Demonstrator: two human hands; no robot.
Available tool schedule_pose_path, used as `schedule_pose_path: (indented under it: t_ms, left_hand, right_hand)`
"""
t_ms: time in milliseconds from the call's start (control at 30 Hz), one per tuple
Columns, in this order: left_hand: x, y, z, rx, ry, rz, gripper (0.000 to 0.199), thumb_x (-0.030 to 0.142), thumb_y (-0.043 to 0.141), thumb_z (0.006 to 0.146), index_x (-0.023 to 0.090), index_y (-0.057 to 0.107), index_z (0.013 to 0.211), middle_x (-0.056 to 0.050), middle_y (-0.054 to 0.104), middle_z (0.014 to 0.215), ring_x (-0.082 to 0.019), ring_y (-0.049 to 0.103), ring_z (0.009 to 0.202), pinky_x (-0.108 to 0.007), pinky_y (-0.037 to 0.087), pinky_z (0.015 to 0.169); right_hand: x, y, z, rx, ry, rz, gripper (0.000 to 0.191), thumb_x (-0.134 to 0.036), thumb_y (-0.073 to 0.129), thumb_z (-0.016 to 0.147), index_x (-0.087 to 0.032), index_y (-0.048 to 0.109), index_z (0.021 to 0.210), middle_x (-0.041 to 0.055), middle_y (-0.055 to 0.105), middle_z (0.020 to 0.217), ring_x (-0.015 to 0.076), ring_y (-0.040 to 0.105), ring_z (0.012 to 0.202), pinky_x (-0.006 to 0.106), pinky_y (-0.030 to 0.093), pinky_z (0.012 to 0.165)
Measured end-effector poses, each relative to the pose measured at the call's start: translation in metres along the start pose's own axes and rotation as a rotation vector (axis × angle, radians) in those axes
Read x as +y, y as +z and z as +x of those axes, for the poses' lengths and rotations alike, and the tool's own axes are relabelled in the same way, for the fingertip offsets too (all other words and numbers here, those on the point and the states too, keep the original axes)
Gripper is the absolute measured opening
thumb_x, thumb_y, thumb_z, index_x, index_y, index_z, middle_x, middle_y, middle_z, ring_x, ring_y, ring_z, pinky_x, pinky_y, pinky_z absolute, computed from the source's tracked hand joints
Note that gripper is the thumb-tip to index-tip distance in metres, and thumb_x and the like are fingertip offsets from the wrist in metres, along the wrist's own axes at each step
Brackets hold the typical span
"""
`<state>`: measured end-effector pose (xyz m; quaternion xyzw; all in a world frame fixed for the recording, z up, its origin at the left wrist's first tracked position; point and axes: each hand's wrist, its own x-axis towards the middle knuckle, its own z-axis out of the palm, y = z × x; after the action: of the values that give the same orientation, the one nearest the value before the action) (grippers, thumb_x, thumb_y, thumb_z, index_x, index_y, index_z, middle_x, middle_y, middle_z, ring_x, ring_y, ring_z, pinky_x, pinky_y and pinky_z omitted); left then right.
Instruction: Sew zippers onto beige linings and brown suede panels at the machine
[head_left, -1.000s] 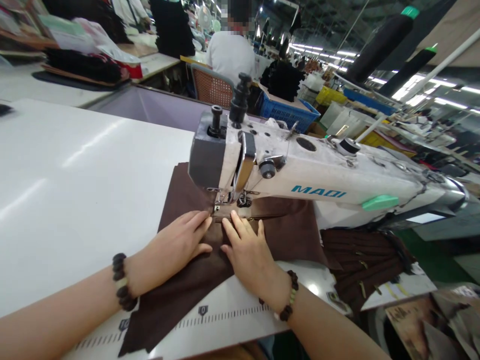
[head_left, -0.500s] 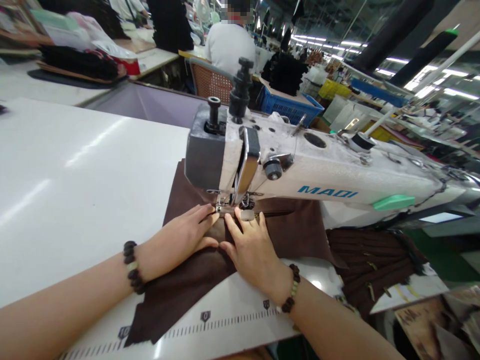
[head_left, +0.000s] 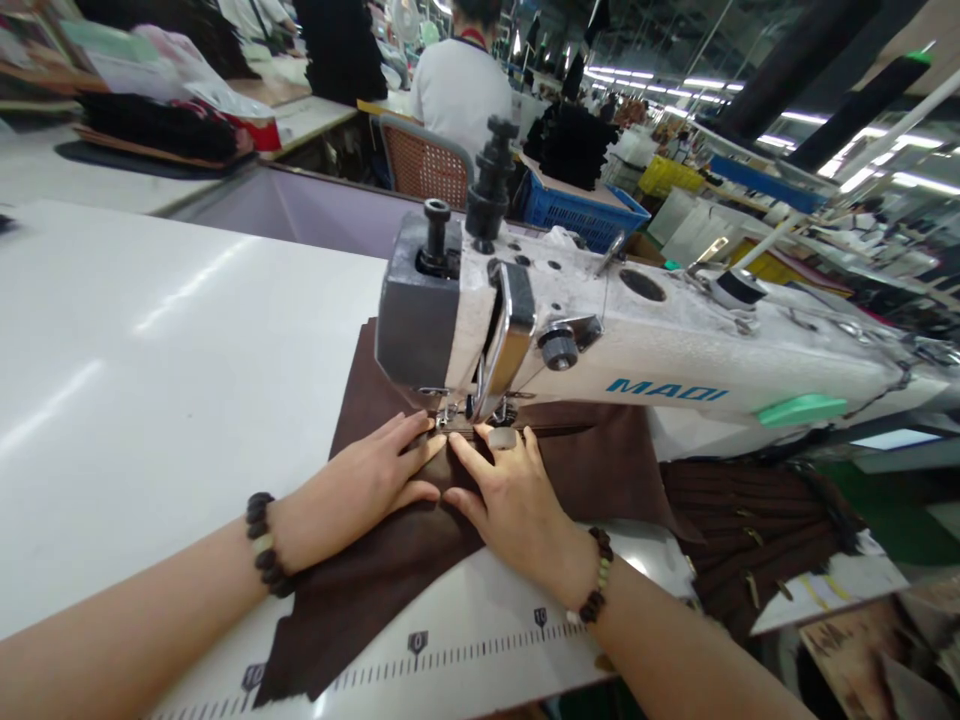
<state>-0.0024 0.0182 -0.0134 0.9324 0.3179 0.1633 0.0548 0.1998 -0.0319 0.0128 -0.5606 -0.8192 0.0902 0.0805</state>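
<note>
Dark brown leather-like material (head_left: 375, 600) lies under the head of a white sewing machine (head_left: 637, 350). My left hand (head_left: 375, 475) rests on it to the left of the presser foot (head_left: 448, 415), fingers spread and flat. Just right of it, my right hand (head_left: 517, 500) presses on the same piece with its fingers apart, and it wears a wide grey band (head_left: 502, 438) on one finger. Both hands' fingertips are close to the foot, along a slit or zipper strip (head_left: 559, 430). The thumbs almost touch. Beaded bracelets circle both wrists.
Brown pieces with zipper pulls (head_left: 750, 530) are stacked at the right. The white table (head_left: 187, 350) has a printed ruler along its front edge. Beyond the machine are a blue crate (head_left: 577, 210), a brown chair (head_left: 426, 165) and a seated person in white (head_left: 461, 90).
The machine appears slightly further right and lower in the view. Both hands stay flat on the brown material, with their fingers shifted only slightly.
</note>
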Motion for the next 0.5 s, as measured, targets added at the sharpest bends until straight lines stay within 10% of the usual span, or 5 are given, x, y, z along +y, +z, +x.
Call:
schedule_pose_path:
  t_ms: [500]
  left_hand:
    - [-0.0035, 0.0022, 0.0007, -0.011, -0.029, -0.029, 0.051, 0.051, 0.043, 0.094, 0.013, 0.057, 0.124, -0.015, 0.058, 0.12, -0.026, 0.06, 0.109, -0.04, 0.052, 0.096]
  right_hand:
    - [0.0005, 0.0012, 0.0042, -0.028, -0.018, -0.027, 0.047, -0.045, 0.052, 0.092, -0.025, 0.051, 0.134, 0.0117, 0.047, 0.138, 0.0296, 0.041, 0.126, 0.06, 0.027, 0.108]
